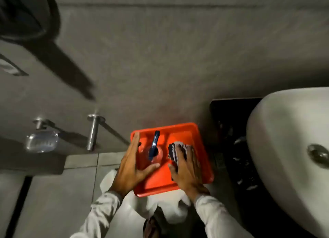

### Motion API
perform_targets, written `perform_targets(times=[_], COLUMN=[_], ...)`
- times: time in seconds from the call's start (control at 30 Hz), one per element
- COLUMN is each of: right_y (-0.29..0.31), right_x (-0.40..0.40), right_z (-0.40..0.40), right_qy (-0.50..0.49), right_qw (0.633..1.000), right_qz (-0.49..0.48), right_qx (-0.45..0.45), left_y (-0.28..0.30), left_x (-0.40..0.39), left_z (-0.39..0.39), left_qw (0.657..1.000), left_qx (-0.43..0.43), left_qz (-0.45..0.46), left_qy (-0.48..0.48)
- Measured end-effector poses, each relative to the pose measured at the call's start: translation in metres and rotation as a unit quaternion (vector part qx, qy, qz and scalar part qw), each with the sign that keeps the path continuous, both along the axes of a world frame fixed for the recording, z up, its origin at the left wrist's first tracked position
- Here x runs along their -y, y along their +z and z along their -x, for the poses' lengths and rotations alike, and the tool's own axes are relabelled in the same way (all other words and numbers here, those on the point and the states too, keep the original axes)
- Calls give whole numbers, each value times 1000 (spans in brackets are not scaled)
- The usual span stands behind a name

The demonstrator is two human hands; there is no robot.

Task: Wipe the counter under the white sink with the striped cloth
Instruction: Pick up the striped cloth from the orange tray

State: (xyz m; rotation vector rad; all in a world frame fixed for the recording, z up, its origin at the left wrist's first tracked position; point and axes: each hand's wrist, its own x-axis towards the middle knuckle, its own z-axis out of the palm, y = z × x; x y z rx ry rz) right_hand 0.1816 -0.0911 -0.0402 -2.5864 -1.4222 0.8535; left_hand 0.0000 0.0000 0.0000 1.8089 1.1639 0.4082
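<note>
Right hand (187,168): laid flat, fingers spread, palm down on the striped cloth (178,151), pressing it into the right half of the orange tray (204,159). Left hand (132,164): open wide, fingers along the tray's left rim, thumb on its floor. Striped cloth: bunched, dark-and-white bands. Spray bottle (154,148): clear, blue-topped, at tray's left half. White sink (288,143): right, over dark counter (229,130).
</note>
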Motion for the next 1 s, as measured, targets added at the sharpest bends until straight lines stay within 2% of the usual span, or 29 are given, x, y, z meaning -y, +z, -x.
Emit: perform_targets(times=[0.03, 0.1, 0.17, 0.23, 0.27, 0.3, 0.33, 0.37, 0.43, 0.47, 0.5, 0.53, 0.6, 0.67, 0.77, 0.87, 1.0], right_y=[-17, -44, -58, -62, -60, -57, -51, -43, -30, -22, -13, -11, 5, 19, 29, 33, 35], right_x=[-6, -12, -16, -19, -24, -30, -36, -37, -28, -21, -13, -7, -1, -4, -7, -7, -7], right_z=[1, 5, 7, 3, -5, -15, -27, -38, -49, -52, -55, -50, -44, -33, -21, -12, -8], right_qy=[-8, -25, -41, -45, -55, -101, -188, -289, -434, -476, -499, -516, -492, -458, -456, -456, -452], right_qw=[1000, 997, 992, 992, 994, 987, 954, 888, 702, 626, 571, 537, 497, 467, 454, 444, 441], right_qz=[22, 41, 16, -28, -69, -120, -171, -201, -191, -173, -170, -179, -185, -176, -160, -149, -149], right_qx=[2, 62, 117, 115, 70, -28, -157, -296, -531, -594, -630, -642, -691, -735, -749, -757, -761], left_y=[-16, -39, -53, -57, -55, -50, -42, -33, -10, 4, 22, 33, 58, 79, 92, 90, 76], left_x=[-9, -21, -31, -32, -35, -39, -43, -46, -50, -50, -49, -46, -39, -31, -20, -14, -9], left_z=[-6, -24, -45, -60, -66, -71, -75, -75, -70, -66, -63, -54, -41, -31, -26, -25, -17], left_qw=[1000, 998, 995, 993, 993, 993, 994, 993, 988, 983, 979, 973, 960, 953, 946, 926, 918], left_qx=[16, 42, 75, 100, 99, 96, 90, 90, 75, 53, 18, -18, -60, -76, -136, -232, -268], left_qz=[-7, -27, -49, -63, -68, -65, -63, -69, -109, -127, -136, -142, -150, -134, -123, -167, -166], left_qy=[-8, -37, -42, -25, -15, -4, -5, -17, -81, -119, -153, -180, -229, -260, -268, -248, -241])
